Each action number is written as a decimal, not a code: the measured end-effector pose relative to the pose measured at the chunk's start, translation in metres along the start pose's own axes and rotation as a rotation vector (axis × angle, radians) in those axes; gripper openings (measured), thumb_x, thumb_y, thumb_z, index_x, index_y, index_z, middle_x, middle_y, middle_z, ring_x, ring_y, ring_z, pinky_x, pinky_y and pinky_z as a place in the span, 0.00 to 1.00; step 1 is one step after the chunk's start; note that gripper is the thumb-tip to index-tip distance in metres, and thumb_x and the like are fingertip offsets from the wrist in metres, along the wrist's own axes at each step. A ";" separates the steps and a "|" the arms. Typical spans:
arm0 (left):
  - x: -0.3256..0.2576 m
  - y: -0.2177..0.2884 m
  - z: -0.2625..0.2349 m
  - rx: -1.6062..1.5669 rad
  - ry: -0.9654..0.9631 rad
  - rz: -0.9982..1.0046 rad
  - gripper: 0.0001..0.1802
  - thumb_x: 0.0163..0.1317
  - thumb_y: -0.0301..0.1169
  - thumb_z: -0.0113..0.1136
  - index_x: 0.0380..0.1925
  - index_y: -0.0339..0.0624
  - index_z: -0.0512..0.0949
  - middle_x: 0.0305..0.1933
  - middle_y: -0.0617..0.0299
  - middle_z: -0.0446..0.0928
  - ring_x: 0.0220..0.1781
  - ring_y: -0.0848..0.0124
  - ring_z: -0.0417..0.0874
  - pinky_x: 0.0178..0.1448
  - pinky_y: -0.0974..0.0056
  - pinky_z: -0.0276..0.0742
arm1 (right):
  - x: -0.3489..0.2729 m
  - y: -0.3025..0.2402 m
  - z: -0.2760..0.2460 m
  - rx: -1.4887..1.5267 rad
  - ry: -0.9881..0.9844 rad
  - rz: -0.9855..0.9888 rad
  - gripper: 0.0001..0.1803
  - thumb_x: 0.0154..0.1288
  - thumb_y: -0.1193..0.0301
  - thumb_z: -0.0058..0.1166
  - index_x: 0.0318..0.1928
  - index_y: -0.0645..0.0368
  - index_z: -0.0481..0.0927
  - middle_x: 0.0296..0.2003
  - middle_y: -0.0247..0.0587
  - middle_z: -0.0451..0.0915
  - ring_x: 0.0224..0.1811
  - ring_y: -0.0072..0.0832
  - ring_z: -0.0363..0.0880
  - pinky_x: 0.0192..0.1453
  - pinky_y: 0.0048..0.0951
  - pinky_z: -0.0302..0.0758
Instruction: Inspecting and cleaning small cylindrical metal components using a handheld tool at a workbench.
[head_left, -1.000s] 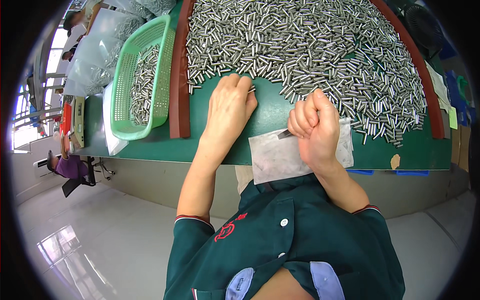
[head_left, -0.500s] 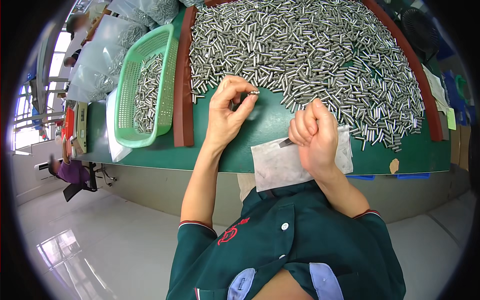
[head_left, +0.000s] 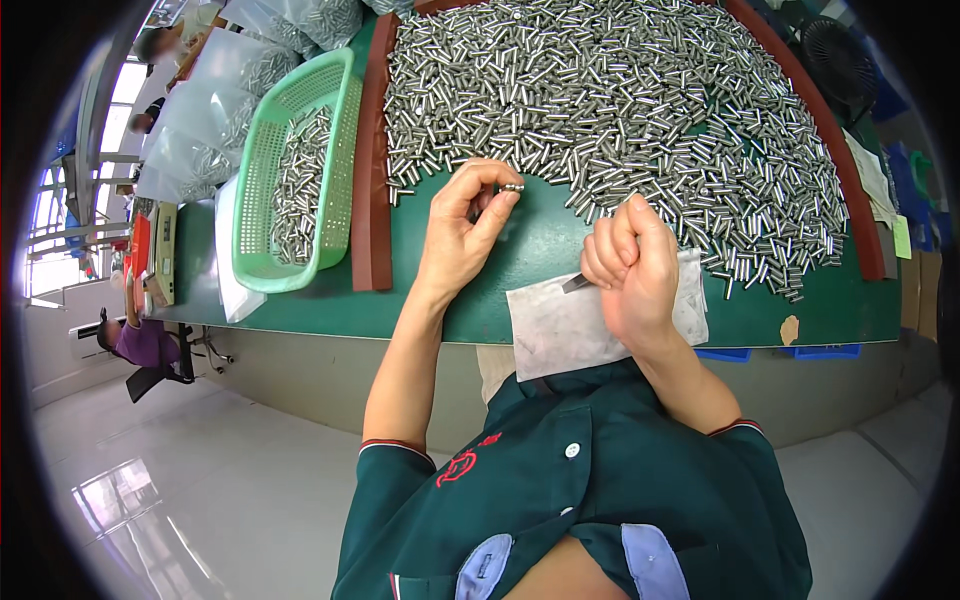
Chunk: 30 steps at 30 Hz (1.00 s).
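Between the thumb and forefinger of my left hand [head_left: 465,225] are pinched a few short metal pins [head_left: 512,187], held just above the green tabletop. The other fingers are curled behind, so any more pins there are hidden. My right hand [head_left: 637,265] is closed around a dark, flat-ended tool [head_left: 574,284], of which only the tip sticks out to the left. That hand is over a stained white cloth [head_left: 560,330] at the table's front edge. A wide heap of loose metal pins [head_left: 600,110] lies beyond both hands.
Reddish-brown rails [head_left: 372,200] border the heap. Left of it, a green plastic basket [head_left: 245,200] holds more pins, with clear bags [head_left: 205,125] of pins behind. A black fan [head_left: 838,60] stands at the far right. One person in purple [head_left: 148,343] sits at far left.
The whole view has shifted very slightly. My left hand still pinches the pins, and my right hand keeps hold of the dark tool in nearly the same place.
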<state>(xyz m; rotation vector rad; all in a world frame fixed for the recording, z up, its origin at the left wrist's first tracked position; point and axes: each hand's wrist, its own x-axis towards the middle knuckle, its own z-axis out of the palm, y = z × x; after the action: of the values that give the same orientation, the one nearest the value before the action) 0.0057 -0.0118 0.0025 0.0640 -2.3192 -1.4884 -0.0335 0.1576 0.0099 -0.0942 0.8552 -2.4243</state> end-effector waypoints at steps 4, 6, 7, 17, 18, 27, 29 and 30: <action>-0.010 0.037 0.006 0.365 -0.196 0.136 0.07 0.45 0.20 0.56 0.26 0.36 0.70 0.28 0.58 0.68 0.26 0.64 0.67 0.31 0.65 0.65 | 0.005 -0.001 -0.005 0.009 0.049 -0.003 0.23 0.66 0.65 0.30 0.12 0.53 0.54 0.07 0.28 0.52 0.09 0.16 0.44 0.14 0.20 0.45; -0.030 0.047 0.012 0.386 -0.242 0.098 0.08 0.43 0.20 0.57 0.25 0.36 0.70 0.27 0.56 0.67 0.29 0.59 0.68 0.33 0.61 0.65 | 0.005 -0.003 -0.004 0.036 -0.002 0.000 0.23 0.66 0.65 0.30 0.12 0.54 0.54 0.07 0.28 0.52 0.09 0.16 0.44 0.14 0.20 0.45; -0.037 0.048 0.014 0.401 -0.240 0.070 0.08 0.42 0.19 0.57 0.24 0.36 0.70 0.26 0.57 0.67 0.27 0.61 0.68 0.31 0.63 0.65 | 0.006 -0.002 -0.002 0.059 0.000 -0.002 0.23 0.66 0.64 0.30 0.12 0.54 0.54 0.07 0.28 0.52 0.09 0.16 0.44 0.14 0.21 0.44; -0.054 0.038 0.035 0.439 -0.120 -0.040 0.07 0.42 0.19 0.58 0.21 0.36 0.70 0.24 0.58 0.67 0.27 0.61 0.69 0.30 0.62 0.65 | 0.006 -0.002 -0.007 0.045 0.028 -0.084 0.22 0.64 0.65 0.31 0.11 0.54 0.53 0.07 0.28 0.52 0.09 0.16 0.42 0.13 0.21 0.42; -0.054 0.038 0.035 0.441 -0.121 -0.040 0.07 0.42 0.19 0.58 0.21 0.36 0.70 0.24 0.58 0.67 0.27 0.61 0.69 0.30 0.62 0.66 | 0.006 -0.002 -0.008 0.047 0.031 -0.086 0.22 0.64 0.65 0.31 0.11 0.54 0.53 0.07 0.28 0.52 0.09 0.16 0.42 0.13 0.21 0.42; -0.056 0.040 0.036 0.487 -0.115 -0.065 0.05 0.43 0.20 0.59 0.22 0.35 0.72 0.24 0.60 0.70 0.24 0.68 0.70 0.26 0.68 0.65 | 0.004 -0.001 -0.009 -0.028 -0.017 -0.059 0.20 0.64 0.63 0.29 0.13 0.51 0.54 0.07 0.26 0.51 0.10 0.15 0.42 0.15 0.20 0.44; -0.055 0.039 0.035 0.488 -0.113 -0.057 0.05 0.43 0.20 0.59 0.22 0.35 0.72 0.24 0.60 0.70 0.24 0.69 0.70 0.26 0.69 0.64 | 0.005 -0.001 -0.009 -0.022 -0.016 -0.068 0.20 0.64 0.63 0.29 0.13 0.51 0.54 0.07 0.26 0.51 0.10 0.15 0.42 0.15 0.20 0.44; -0.055 0.039 0.035 0.484 -0.113 -0.052 0.05 0.43 0.20 0.59 0.22 0.35 0.72 0.24 0.60 0.70 0.24 0.69 0.69 0.25 0.69 0.64 | 0.005 -0.001 -0.009 -0.015 -0.014 -0.077 0.20 0.64 0.63 0.29 0.13 0.51 0.54 0.07 0.26 0.51 0.10 0.15 0.42 0.15 0.20 0.44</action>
<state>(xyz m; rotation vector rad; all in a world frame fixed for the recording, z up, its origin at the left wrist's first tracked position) 0.0508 0.0493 0.0085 0.1744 -2.7382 -0.9401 -0.0403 0.1610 0.0025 -0.1522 0.8781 -2.4860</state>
